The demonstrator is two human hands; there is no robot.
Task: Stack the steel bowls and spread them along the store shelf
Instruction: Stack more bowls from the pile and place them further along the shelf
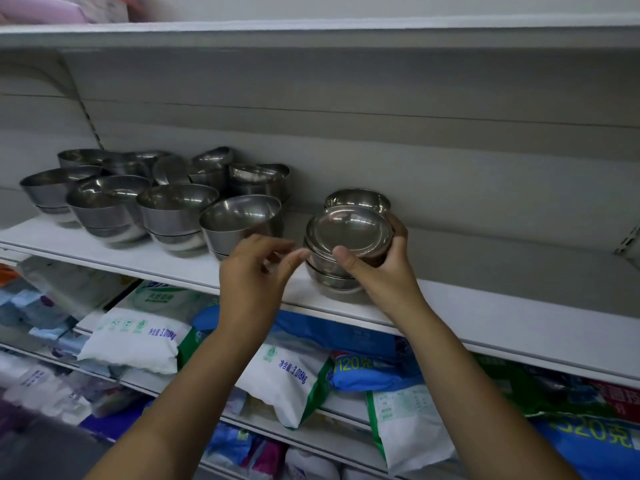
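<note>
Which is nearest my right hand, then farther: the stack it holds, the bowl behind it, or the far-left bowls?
1. The stack, gripped in the right hand.
2. The bowl behind the stack.
3. The far-left bowls, at the shelf's left end.

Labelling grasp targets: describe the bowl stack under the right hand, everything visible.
The bowl stack is several nested shiny steel bowls on the white shelf near its front edge, right of the main cluster. Its top bowl tilts toward the camera. The right hand grips it, thumb on the near rim, fingers round the far side. The left hand hovers beside it; contact unclear.
</note>
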